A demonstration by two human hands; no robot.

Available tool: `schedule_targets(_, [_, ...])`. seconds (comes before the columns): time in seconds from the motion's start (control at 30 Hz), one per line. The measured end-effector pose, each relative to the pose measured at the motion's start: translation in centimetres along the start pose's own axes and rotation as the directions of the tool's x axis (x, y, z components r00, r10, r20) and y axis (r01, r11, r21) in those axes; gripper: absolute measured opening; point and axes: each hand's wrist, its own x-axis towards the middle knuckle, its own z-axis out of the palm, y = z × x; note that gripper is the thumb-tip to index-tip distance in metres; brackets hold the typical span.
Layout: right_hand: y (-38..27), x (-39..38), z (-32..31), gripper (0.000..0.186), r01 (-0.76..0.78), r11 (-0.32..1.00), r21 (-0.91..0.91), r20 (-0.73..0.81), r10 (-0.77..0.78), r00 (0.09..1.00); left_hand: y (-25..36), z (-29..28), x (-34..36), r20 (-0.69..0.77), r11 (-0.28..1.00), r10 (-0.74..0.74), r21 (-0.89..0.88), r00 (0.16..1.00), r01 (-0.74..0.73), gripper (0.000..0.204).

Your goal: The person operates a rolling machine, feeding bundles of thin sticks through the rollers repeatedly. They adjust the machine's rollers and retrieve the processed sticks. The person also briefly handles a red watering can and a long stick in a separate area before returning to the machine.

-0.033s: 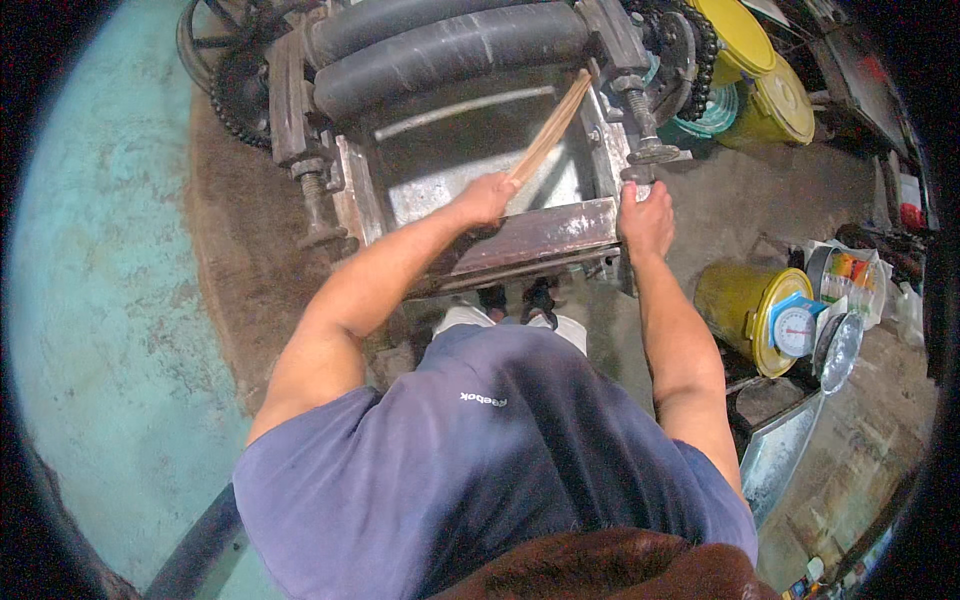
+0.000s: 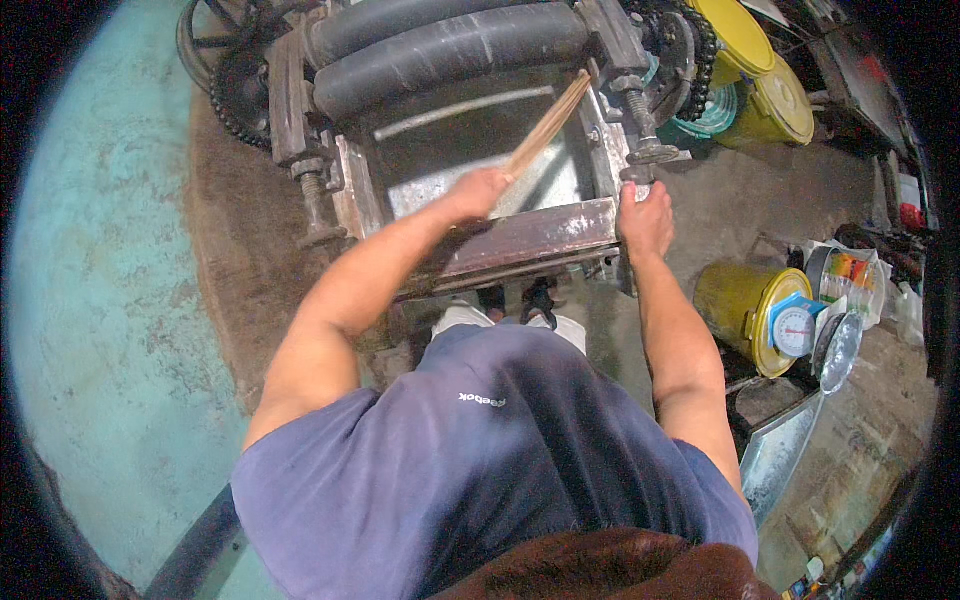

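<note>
My left hand (image 2: 478, 192) is closed round one end of a bundle of thin tan sticks (image 2: 545, 132). The bundle slants up and right over the metal tray (image 2: 430, 195) of a roller machine, and its far tip reaches the right side of the frame. Two dark rollers (image 2: 450, 60) lie across the machine beyond the tray. At the front right corner, my right hand (image 2: 648, 217) is closed beside the worn front bar (image 2: 535, 235), just below a screw adjuster (image 2: 640, 110); what its fingers wrap round is hidden.
Chains and sprockets (image 2: 240, 95) flank the rollers. Yellow buckets (image 2: 780, 100) stand at the far right. Another yellow bucket (image 2: 730, 305) is nearer, beside a blue dial scale (image 2: 795, 330) and a sheet-metal container (image 2: 780, 450). Green-painted floor (image 2: 100, 300) lies to the left.
My left hand has shifted slightly to the left and nearer, blurred by motion, with the stick bundle in it. My right hand has stayed in place.
</note>
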Motion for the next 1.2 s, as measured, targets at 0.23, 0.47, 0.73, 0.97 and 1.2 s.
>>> schedule_targets(0.23, [0.4,1.3,0.5,0.065,-0.019,0.999,0.032,0.017,0.018,1.000,1.8,-9.3,-4.4,0.018,0.919,-0.348,-0.189,0.937,0.345,0.044])
schedule_targets(0.47, [0.0,0.7,0.0,0.065,-0.044,0.999,0.028,0.042,0.043,0.998,6.6,-3.0,-5.7,0.296,0.910,-0.176,-0.315,0.939,0.269,0.043])
schedule_targets(0.73, [0.7,0.7,0.5,0.059,-0.064,0.996,0.064,0.044,0.061,0.997,6.5,-5.8,-12.9,0.212,0.907,-0.145,-0.361,0.966,0.215,0.042])
schedule_targets(0.97, [1.7,1.2,1.5,0.048,-0.030,0.994,0.108,0.007,0.030,1.000,4.7,-3.6,-10.4,-0.098,0.992,-0.104,0.056,0.990,0.110,0.046])
schedule_targets(1.2, [2.3,0.8,0.6,0.054,0.002,0.981,0.195,0.056,-0.013,0.998,3.8,-3.0,-14.5,-0.116,0.712,-0.521,-0.606,0.846,0.355,0.034])
